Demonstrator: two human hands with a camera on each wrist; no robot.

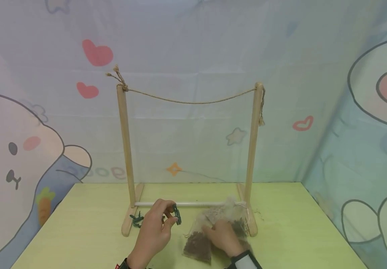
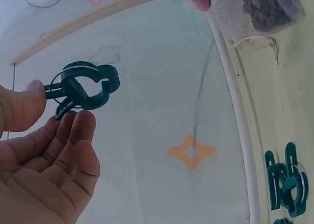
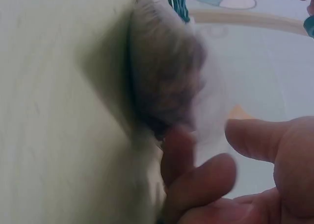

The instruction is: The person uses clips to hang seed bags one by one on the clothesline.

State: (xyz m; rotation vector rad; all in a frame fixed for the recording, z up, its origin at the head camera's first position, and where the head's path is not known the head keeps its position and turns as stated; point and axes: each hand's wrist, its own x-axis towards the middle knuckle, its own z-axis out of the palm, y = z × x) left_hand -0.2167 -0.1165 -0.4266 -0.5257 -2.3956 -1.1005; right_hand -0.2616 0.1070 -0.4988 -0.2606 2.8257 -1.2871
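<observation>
Between its thumb and fingers, my left hand (image 1: 154,228) pinches a dark green spring clip (image 2: 112,82), its round jaws facing away from the palm. More green clips (image 1: 136,220) lie on the table to the left, partly behind that hand. On the right, my right hand (image 1: 225,236) is over a pile of sheer drawstring sachets. One sachet (image 1: 197,247) with dark brown contents lies at its front left. In the right wrist view, the fingertips touch a blurred sachet (image 3: 167,67), while the thumb stands apart from it. Part of the pile is hidden under the hand.
A wooden frame with two posts (image 1: 125,145) stands behind the hands, a sagging twine (image 1: 193,102) strung between their tops. Its white crossbar (image 1: 188,204) runs low, just above the yellow-green table (image 1: 297,231). A printed cloth (image 1: 180,45) hangs behind.
</observation>
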